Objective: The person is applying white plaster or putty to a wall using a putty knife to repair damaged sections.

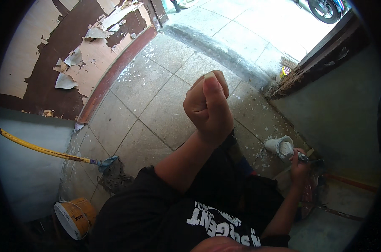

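Observation:
My left hand is raised in front of me, curled into a fist with the thumb laid over the fingers. Nothing shows in it. Low on the right, my right hand grips a paintbrush, its handle partly hidden by the fingers. The brush end reaches the mouth of a small white pail, where thick white paint shows. The pail leans on the floor beside the right-hand wall.
Paint-spotted tiles lead to a raised doorway sill. A peeling door stands at left. Near it are a mop with a yellow handle and an orange bucket. A worn wooden door frame rises at right, with a motorcycle wheel outside.

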A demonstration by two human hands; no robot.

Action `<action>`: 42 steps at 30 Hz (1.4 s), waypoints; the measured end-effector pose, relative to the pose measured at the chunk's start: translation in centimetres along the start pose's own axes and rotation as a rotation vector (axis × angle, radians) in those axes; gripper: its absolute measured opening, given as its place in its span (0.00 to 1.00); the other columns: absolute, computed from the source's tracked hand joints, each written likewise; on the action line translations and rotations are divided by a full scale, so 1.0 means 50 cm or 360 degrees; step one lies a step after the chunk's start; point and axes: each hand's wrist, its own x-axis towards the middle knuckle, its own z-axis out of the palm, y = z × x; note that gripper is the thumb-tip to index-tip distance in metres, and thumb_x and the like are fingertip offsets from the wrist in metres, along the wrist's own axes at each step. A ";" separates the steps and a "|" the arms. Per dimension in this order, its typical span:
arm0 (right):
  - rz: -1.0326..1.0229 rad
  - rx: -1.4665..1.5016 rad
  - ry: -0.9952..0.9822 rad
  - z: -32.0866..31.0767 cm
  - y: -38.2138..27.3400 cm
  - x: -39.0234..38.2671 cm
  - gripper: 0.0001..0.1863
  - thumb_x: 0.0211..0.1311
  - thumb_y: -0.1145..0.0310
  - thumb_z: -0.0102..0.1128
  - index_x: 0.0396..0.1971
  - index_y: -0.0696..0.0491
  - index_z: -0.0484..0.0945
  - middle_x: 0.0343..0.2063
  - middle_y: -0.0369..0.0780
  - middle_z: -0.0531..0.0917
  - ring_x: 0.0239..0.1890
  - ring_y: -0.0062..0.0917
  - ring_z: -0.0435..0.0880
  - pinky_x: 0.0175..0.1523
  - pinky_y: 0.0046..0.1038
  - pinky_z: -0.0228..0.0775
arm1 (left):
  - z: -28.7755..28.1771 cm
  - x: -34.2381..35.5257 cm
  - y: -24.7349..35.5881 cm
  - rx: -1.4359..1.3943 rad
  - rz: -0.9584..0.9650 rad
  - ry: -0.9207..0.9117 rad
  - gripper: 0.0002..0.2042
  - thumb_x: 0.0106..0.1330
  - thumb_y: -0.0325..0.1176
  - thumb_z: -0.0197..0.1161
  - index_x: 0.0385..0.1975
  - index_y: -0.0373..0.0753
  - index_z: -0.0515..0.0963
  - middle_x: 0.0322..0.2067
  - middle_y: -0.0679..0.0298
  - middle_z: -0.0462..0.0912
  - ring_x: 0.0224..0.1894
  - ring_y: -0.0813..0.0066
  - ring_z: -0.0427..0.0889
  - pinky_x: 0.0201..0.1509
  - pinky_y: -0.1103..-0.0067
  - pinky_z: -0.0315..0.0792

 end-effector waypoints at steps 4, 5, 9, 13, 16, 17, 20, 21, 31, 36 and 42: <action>-0.0039 -0.0068 0.0021 0.001 -0.002 -0.001 0.09 0.70 0.68 0.54 0.39 0.57 0.79 0.23 0.35 0.78 0.25 0.17 0.75 0.33 0.23 0.68 | 0.002 -0.001 -0.001 -0.0031 0.0012 -0.0005 0.23 0.78 0.37 0.43 0.14 0.45 0.56 0.13 0.72 0.57 0.16 0.86 0.52 0.17 0.83 0.45; -0.0030 -0.0050 0.0016 0.002 -0.002 -0.001 0.09 0.70 0.67 0.54 0.40 0.56 0.79 0.22 0.33 0.78 0.24 0.15 0.74 0.33 0.21 0.67 | 0.001 -0.001 -0.001 -0.0042 0.0010 -0.0016 0.23 0.78 0.37 0.43 0.14 0.45 0.57 0.13 0.72 0.57 0.16 0.85 0.52 0.17 0.83 0.45; -0.0057 -0.0031 0.0012 0.004 -0.003 0.000 0.09 0.71 0.67 0.54 0.40 0.56 0.79 0.22 0.33 0.78 0.25 0.15 0.74 0.33 0.21 0.67 | 0.001 -0.003 -0.003 -0.0010 -0.0004 0.0015 0.24 0.78 0.37 0.42 0.13 0.45 0.56 0.12 0.72 0.56 0.15 0.85 0.51 0.17 0.83 0.45; -0.0026 -0.0024 0.0007 0.002 0.001 0.000 0.08 0.70 0.69 0.54 0.39 0.58 0.78 0.24 0.37 0.78 0.25 0.19 0.76 0.34 0.25 0.69 | -0.001 0.005 -0.002 -0.0235 -0.0181 -0.0057 0.15 0.74 0.33 0.45 0.21 0.44 0.59 0.19 0.70 0.60 0.19 0.84 0.56 0.20 0.84 0.50; -0.0022 -0.0030 0.0010 0.001 0.004 -0.001 0.08 0.70 0.69 0.54 0.39 0.58 0.78 0.25 0.37 0.79 0.25 0.19 0.76 0.34 0.25 0.69 | 0.014 0.010 -0.008 -0.0454 -0.0319 0.0002 0.05 0.67 0.28 0.48 0.29 0.44 0.61 0.29 0.66 0.63 0.28 0.80 0.63 0.30 0.81 0.59; -0.0010 -0.0003 0.0003 0.001 0.004 0.000 0.08 0.70 0.69 0.55 0.39 0.58 0.78 0.26 0.37 0.79 0.25 0.19 0.76 0.34 0.25 0.70 | 0.017 0.010 -0.009 -0.0513 -0.0285 0.0059 0.06 0.62 0.26 0.50 0.32 0.45 0.61 0.35 0.64 0.64 0.34 0.77 0.65 0.37 0.79 0.63; -0.0072 0.0005 0.0027 0.002 0.001 0.000 0.08 0.69 0.70 0.55 0.39 0.58 0.78 0.26 0.37 0.80 0.25 0.19 0.77 0.34 0.25 0.70 | 0.009 0.011 -0.003 -0.0722 -0.0252 -0.0059 0.10 0.54 0.21 0.50 0.33 0.45 0.62 0.40 0.62 0.61 0.42 0.73 0.64 0.47 0.73 0.62; -0.0073 0.0006 0.0028 0.002 -0.001 0.000 0.08 0.69 0.70 0.55 0.39 0.58 0.78 0.26 0.37 0.80 0.25 0.19 0.77 0.34 0.25 0.70 | 0.006 0.012 -0.004 -0.0722 -0.0251 -0.0060 0.10 0.54 0.21 0.50 0.33 0.45 0.62 0.40 0.62 0.61 0.42 0.73 0.64 0.47 0.73 0.62; -0.0033 0.0003 0.0053 0.003 -0.015 -0.001 0.07 0.68 0.70 0.56 0.38 0.58 0.79 0.22 0.37 0.79 0.25 0.19 0.77 0.33 0.24 0.69 | 0.007 0.007 0.022 -0.0818 -0.0192 -0.0220 0.12 0.50 0.18 0.47 0.29 0.46 0.62 0.40 0.64 0.60 0.43 0.74 0.64 0.49 0.74 0.62; -0.0094 -0.0009 0.0049 0.005 -0.005 0.002 0.07 0.68 0.70 0.56 0.37 0.58 0.78 0.22 0.37 0.78 0.25 0.20 0.77 0.34 0.25 0.70 | 0.005 0.009 0.029 -0.0813 -0.0112 -0.0292 0.11 0.51 0.18 0.45 0.29 0.45 0.64 0.41 0.63 0.61 0.42 0.75 0.64 0.49 0.75 0.62; -0.0096 -0.0014 0.0035 0.005 -0.005 0.001 0.07 0.68 0.70 0.55 0.37 0.58 0.78 0.22 0.37 0.78 0.25 0.20 0.76 0.34 0.26 0.69 | 0.001 0.006 0.026 -0.0777 -0.0128 -0.0427 0.10 0.59 0.21 0.50 0.32 0.49 0.64 0.42 0.64 0.61 0.45 0.74 0.64 0.49 0.72 0.61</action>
